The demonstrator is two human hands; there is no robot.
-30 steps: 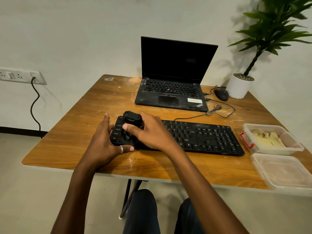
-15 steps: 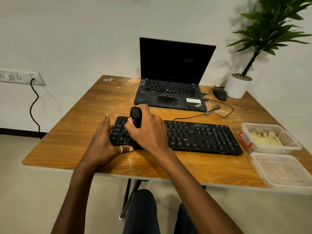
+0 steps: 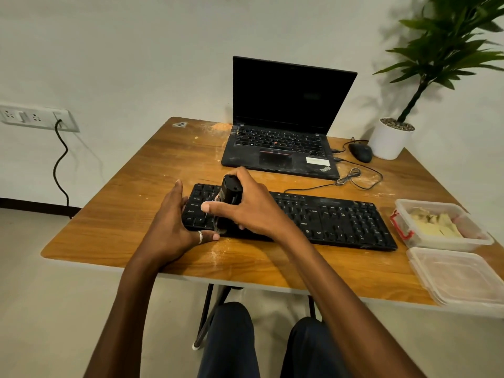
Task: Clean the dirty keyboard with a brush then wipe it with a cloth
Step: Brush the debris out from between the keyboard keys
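Note:
A black keyboard (image 3: 335, 218) lies across the wooden table (image 3: 152, 186), with pale dust scattered around it. My right hand (image 3: 251, 208) grips a black brush (image 3: 231, 190) by its handle, bristles pressed down on the keyboard's left keys near the front edge. My left hand (image 3: 174, 227) holds the keyboard's left end, thumb along its front edge, a ring on that thumb. A yellowish cloth (image 3: 436, 223) lies folded inside a clear plastic box (image 3: 414, 236) at the right.
An open black laptop (image 3: 283, 148) stands behind the keyboard. A mouse (image 3: 360, 152), coiled cable (image 3: 351, 178) and a potted plant (image 3: 392, 137) sit at the back right. The box's lid (image 3: 458, 276) lies at the front right corner. A wall socket (image 3: 35, 117) is on the left.
My right hand has swept the brush over the left keys, first toward the back, then down toward the front edge. My left hand has stayed on the keyboard's left end.

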